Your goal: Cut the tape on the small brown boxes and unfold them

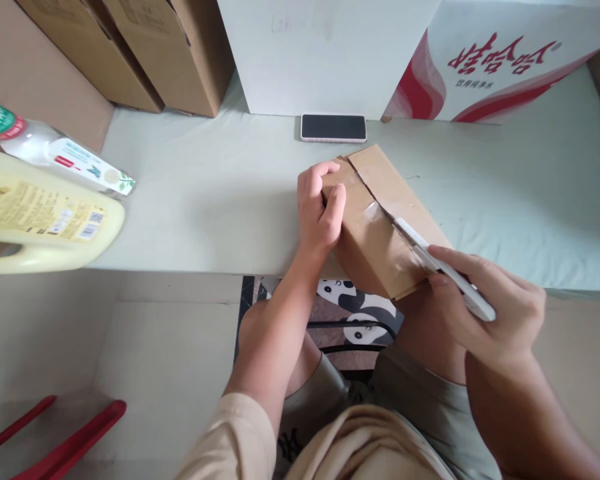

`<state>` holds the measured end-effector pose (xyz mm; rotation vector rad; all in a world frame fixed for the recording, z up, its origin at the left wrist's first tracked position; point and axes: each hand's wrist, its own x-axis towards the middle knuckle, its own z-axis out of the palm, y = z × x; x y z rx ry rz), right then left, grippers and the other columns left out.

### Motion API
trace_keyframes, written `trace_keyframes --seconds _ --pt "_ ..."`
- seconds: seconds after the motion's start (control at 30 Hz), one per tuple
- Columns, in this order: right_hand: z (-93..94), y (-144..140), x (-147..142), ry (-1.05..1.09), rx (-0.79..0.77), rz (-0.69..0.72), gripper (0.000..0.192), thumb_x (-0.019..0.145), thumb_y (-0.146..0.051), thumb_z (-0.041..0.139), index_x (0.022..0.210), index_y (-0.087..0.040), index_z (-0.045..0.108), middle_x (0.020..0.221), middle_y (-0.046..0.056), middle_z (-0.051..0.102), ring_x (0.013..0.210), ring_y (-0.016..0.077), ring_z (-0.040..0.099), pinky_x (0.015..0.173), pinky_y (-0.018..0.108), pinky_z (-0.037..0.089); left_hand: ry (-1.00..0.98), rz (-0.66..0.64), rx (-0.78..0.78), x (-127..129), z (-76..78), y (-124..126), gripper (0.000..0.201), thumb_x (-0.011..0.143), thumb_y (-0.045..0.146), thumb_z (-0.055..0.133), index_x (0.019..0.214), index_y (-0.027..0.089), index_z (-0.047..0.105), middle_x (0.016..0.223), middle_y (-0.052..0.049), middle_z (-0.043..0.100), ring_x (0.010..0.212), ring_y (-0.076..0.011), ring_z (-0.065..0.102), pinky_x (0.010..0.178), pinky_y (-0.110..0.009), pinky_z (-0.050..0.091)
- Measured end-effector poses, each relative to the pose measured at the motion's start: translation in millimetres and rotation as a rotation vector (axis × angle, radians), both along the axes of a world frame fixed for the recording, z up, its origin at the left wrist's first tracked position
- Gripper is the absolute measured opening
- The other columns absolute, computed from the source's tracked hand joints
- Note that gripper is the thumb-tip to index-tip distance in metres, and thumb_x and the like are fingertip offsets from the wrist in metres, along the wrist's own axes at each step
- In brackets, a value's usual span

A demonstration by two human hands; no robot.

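I see left hand [320, 213] fingers clamped on cardboard box [375, 227] at table [205, 200] edge, below phone [333, 127]. Right hand [485, 300] fingers clamped on box cutter [443, 267], tip on tape seam. Step, I judge: slitting tape; next needs steady shallow pull.

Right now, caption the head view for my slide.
Left hand steadies a taped cardboard box at the table edge while right hand runs a white cutter along its seam.

Upside-down red Chinese characters on white carton [505, 60]
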<state>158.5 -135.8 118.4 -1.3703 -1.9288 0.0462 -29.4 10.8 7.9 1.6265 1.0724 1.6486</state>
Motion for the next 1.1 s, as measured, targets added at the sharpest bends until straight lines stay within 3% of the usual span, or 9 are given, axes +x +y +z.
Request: trace_keyframes --seconds 0.2,0.3,0.4,0.53,0.87,1.1 --pt "-1.1 -13 11 0.005 0.074 -0.001 0.053 0.081 -0.005 0.071 0.124 -0.034 0.079 0.067 -0.003 0.070 0.044 0.0097 0.055 0.040 0.023 0.042 0.013 -0.009 -0.007 1 -2.8 2 0.036 0.103 0.056 0.044 0.126 0.032 0.056 0.127 -0.007 0.064 0.125 -0.0265 0.057 0.110 -0.044 0.046" --pt "-4.1 -21 21 0.001 0.106 0.020 0.066 0.079 -0.002 0.069 0.135 -0.037 0.075 0.065 -0.002 0.068 0.044 0.0116 0.057 0.040 0.025 0.043 -0.003 -0.021 -0.001 1 -5.1 3 0.034 0.103 0.054 0.045 0.126 0.031 0.056 0.127 -0.007 0.064 0.125 -0.0265 0.058 0.110 -0.044 0.046" --pt "-7.4 -30 34 -0.034 0.140 0.063 0.071 0.079 -0.001 0.067 0.140 -0.036 0.072 0.067 -0.001 0.069 0.049 0.0152 0.063 0.040 0.027 0.046 0.011 -0.017 0.025 1 -7.3 5 0.034 0.103 0.053 0.045 0.126 0.031 0.056 0.126 -0.007 0.065 0.123 -0.0261 0.058 0.107 -0.043 0.047" --pt "-4.1 -41 46 -0.145 0.115 0.133 0.079 0.080 0.003 0.064 0.151 -0.031 0.062 0.061 -0.002 0.061 0.047 0.0142 0.059 0.041 0.026 0.046 0.041 0.007 0.040 0 -7.0 5 0.032 0.104 0.050 0.044 0.126 0.031 0.056 0.125 -0.007 0.066 0.122 -0.0250 0.059 0.103 -0.042 0.048" --pt "-3.7 -58 52 -0.188 0.114 0.119 0.081 0.081 0.002 0.067 0.153 -0.033 0.060 0.054 -0.005 0.057 0.043 0.0152 0.056 0.041 0.026 0.047 0.013 -0.007 -0.036 3 -4.9 4 0.030 0.101 0.041 0.047 0.127 0.032 0.061 0.128 -0.007 0.067 0.121 -0.0255 0.060 0.104 -0.044 0.049" --pt "-6.6 -65 56 -0.200 0.114 0.160 0.082 0.080 0.005 0.068 0.154 -0.026 0.058 0.057 -0.004 0.057 0.045 0.0150 0.057 0.041 0.026 0.047 -0.054 -0.030 -0.076 3 -4.3 3 0.031 0.099 0.043 0.052 0.125 0.031 0.063 0.129 -0.006 0.068 0.118 -0.0260 0.062 0.106 -0.045 0.049"
